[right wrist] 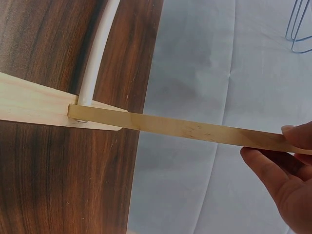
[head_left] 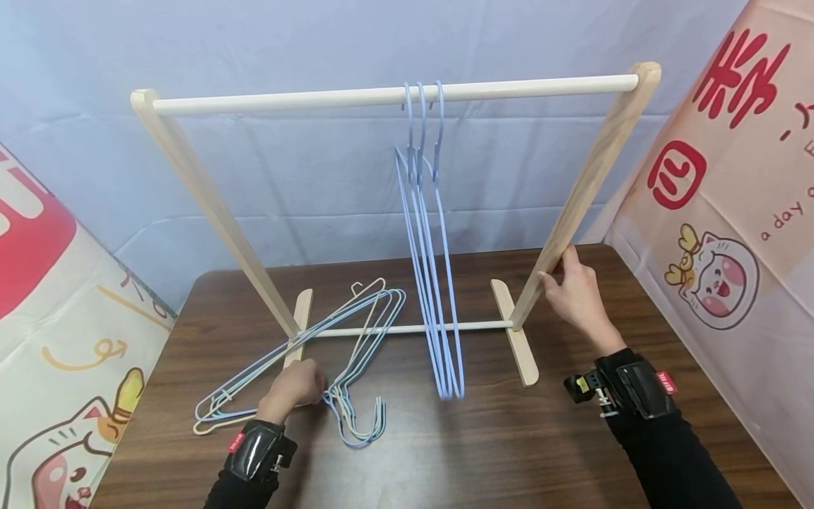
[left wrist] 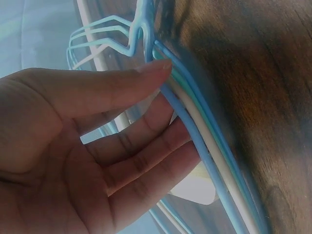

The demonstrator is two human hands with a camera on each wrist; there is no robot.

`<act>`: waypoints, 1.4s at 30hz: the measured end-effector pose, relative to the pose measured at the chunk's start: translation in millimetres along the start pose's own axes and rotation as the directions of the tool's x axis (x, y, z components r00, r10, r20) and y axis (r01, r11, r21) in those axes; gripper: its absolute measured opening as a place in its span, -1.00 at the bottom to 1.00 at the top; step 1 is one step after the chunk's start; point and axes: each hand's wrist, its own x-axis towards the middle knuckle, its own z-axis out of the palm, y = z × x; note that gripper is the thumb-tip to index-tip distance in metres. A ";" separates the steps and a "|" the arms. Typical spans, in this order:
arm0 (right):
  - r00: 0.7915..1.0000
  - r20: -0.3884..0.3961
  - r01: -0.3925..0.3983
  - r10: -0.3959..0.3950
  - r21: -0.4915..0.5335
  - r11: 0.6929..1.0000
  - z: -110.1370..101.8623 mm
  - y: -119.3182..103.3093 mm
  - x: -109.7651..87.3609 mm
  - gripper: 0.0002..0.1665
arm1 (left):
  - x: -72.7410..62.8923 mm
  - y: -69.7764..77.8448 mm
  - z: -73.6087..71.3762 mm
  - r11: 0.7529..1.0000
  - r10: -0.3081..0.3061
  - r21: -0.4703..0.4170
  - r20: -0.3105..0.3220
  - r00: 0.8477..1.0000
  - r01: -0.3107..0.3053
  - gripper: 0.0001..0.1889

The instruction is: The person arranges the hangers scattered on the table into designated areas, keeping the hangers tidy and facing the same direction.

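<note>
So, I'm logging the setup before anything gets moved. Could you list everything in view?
Table: 1, dark brown, under the rack
Rack: 1, pale wood with white rails, standing on the table
Hung hangers: 3, blue, on the rack's top rail
Loose hangers: several, exact number unclear, blue, teal and cream, left of the hung hangers
Backdrop: 1, pale blue, behind the rack
Printed side panels: 2, whitish and pink, left and right
Sleeves: 2, black, on the arms
Left hand: 1, bare, gripping loose hangers
Right hand: 1, bare, pinching the rack's right upright
</note>
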 end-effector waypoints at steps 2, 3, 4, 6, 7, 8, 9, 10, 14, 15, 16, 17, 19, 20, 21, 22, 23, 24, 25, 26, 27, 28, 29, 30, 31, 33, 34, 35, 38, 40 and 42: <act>1.000 0.001 0.002 -0.002 0.002 1.000 0.2 0.2 0.2 -0.51 | -0.1 0.2 -0.3 1.000 0.000 -0.003 0.003 1.000 0.001 -0.78; 1.000 0.000 0.003 -0.003 0.002 1.000 0.4 0.3 0.3 -0.51 | -0.1 0.1 -0.3 1.000 0.000 -0.004 0.003 1.000 0.000 -0.78; 1.000 -0.001 0.003 -0.003 0.003 1.000 0.7 0.5 0.4 -0.51 | -0.1 0.1 -0.3 1.000 0.001 -0.006 0.003 1.000 0.000 -0.77; 1.000 -0.004 0.005 -0.005 0.001 1.000 0.9 0.3 0.5 -0.51 | -0.1 0.1 0.0 1.000 0.002 -0.010 0.003 1.000 -0.002 -0.77; 1.000 -0.005 0.005 -0.005 0.000 1.000 0.9 0.2 0.6 -0.52 | 0.0 0.0 0.3 1.000 0.002 -0.010 0.002 1.000 -0.002 -0.77; 1.000 -0.007 0.004 -0.004 0.000 1.000 1.0 -0.1 0.6 -0.52 | 0.0 0.0 0.6 1.000 0.001 -0.009 0.003 1.000 -0.001 -0.77; 1.000 -0.007 0.003 -0.003 0.000 1.000 1.0 -0.3 0.6 -0.52 | 0.0 0.1 0.9 1.000 0.001 -0.007 0.003 1.000 -0.001 -0.76; 1.000 -0.007 0.003 -0.003 0.000 1.000 1.0 -0.4 0.6 -0.52 | 0.0 0.2 1.2 1.000 0.001 -0.005 0.003 1.000 -0.001 -0.76; 1.000 -0.009 0.002 -0.002 -0.002 1.000 1.2 -0.5 0.4 -0.52 | 0.4 0.4 2.3 1.000 0.003 0.004 0.002 1.000 -0.003 -0.76; 1.000 -0.009 0.003 -0.003 -0.002 1.000 1.4 -0.2 0.3 -0.51 | 0.5 0.4 2.5 1.000 0.004 0.006 0.000 1.000 -0.004 -0.76; 1.000 -0.008 0.004 -0.004 -0.002 1.000 1.5 0.0 0.1 -0.51 | 0.6 0.3 2.6 1.000 0.004 0.007 0.000 1.000 -0.004 -0.77; 1.000 -0.007 0.005 -0.005 -0.001 1.000 1.6 0.3 0.0 -0.51 | 0.7 0.2 2.8 1.000 0.002 0.008 -0.001 1.000 -0.002 -0.77; 1.000 -0.006 0.007 -0.007 0.001 1.000 1.8 0.7 -0.2 -0.52 | 0.6 -0.1 3.2 1.000 0.001 0.007 -0.002 1.000 -0.001 -0.77; 1.000 -0.006 0.008 -0.008 0.001 1.000 2.0 0.8 -0.4 -0.52 | 0.4 -0.1 3.3 1.000 0.001 0.007 -0.004 1.000 -0.001 -0.77; 1.000 -0.006 0.010 -0.010 0.002 1.000 2.1 0.9 -0.5 -0.52 | 0.1 0.0 3.3 1.000 0.003 0.006 -0.006 1.000 -0.002 -0.77; 1.000 -0.006 0.011 -0.011 0.003 1.000 2.0 1.0 -0.6 -0.52 | 0.1 -0.1 3.6 1.000 0.004 0.003 -0.009 1.000 -0.004 -0.77; 1.000 -0.007 0.011 -0.011 0.003 1.000 2.0 1.2 -0.6 -0.52 | 0.0 -0.1 3.8 1.000 0.006 0.003 -0.013 1.000 -0.006 -0.77; 1.000 -0.007 0.012 -0.012 0.002 1.000 2.1 1.4 -0.6 -0.52 | -0.3 -0.1 3.9 1.000 0.009 0.003 -0.017 1.000 -0.009 -0.77; 1.000 -0.007 0.012 -0.012 0.004 1.000 2.0 1.3 -0.6 -0.52 | -0.6 0.2 3.8 1.000 0.012 0.004 -0.021 1.000 -0.012 -0.77; 1.000 -0.006 0.011 -0.011 0.005 1.000 2.0 1.3 -0.6 -0.52 | -0.9 0.4 3.8 1.000 0.015 0.006 -0.027 1.000 -0.014 -0.78; 1.000 -0.006 0.011 -0.011 0.007 1.000 1.8 1.1 -0.6 -0.51 | -1.1 0.4 3.7 1.000 0.017 0.007 -0.031 0.999 -0.017 -0.78; 1.000 -0.004 0.010 -0.010 0.007 1.000 1.6 1.0 -0.5 -0.51 | -1.4 0.3 3.3 1.000 0.020 0.009 -0.033 0.999 -0.019 -0.78; 1.000 -0.004 0.008 -0.008 0.007 1.000 1.5 0.8 -0.6 -0.52 | -1.9 0.6 2.7 1.000 0.022 0.009 -0.035 0.999 -0.022 -0.78; 1.000 -0.005 0.006 -0.006 0.007 1.000 1.4 0.5 -0.6 -0.52 | -2.2 1.0 2.0 1.000 0.024 0.011 -0.037 0.999 -0.024 -0.79; 1.000 -0.005 0.004 -0.004 0.007 1.000 1.2 0.4 -0.6 -0.52 | -2.6 1.6 1.0 1.000 0.026 0.011 -0.037 0.999 -0.026 -0.79; 1.000 -0.007 0.001 -0.001 0.003 1.000 1.0 0.3 -0.8 -0.53 | -3.2 2.3 -0.7 0.999 0.032 0.013 -0.038 0.999 -0.031 -0.80; 1.000 -0.008 -0.001 0.001 0.002 1.000 1.0 0.5 -0.7 -0.54 | -3.4 2.9 -1.5 0.999 0.034 0.013 -0.038 0.999 -0.033 -0.80; 1.000 -0.009 -0.002 0.002 0.001 1.000 1.1 0.6 -0.7 -0.54 | -3.4 3.4 -2.1 0.999 0.035 0.015 -0.039 0.999 -0.034 -0.80; 1.000 -0.009 -0.003 0.003 0.001 1.000 1.0 0.6 -0.5 -0.54 | -3.4 4.5 -3.4 0.999 0.044 0.021 -0.042 0.998 -0.044 -0.80; 1.000 -0.008 -0.004 0.004 0.002 1.000 1.0 0.5 -0.2 -0.53 | -3.1 5.1 -3.9 0.998 0.052 0.023 -0.045 0.998 -0.051 -0.80; 1.000 -0.007 -0.004 0.004 0.003 1.000 1.0 0.3 0.0 -0.53 | -2.9 5.9 -4.6 0.998 0.060 0.024 -0.050 0.997 -0.059 -0.80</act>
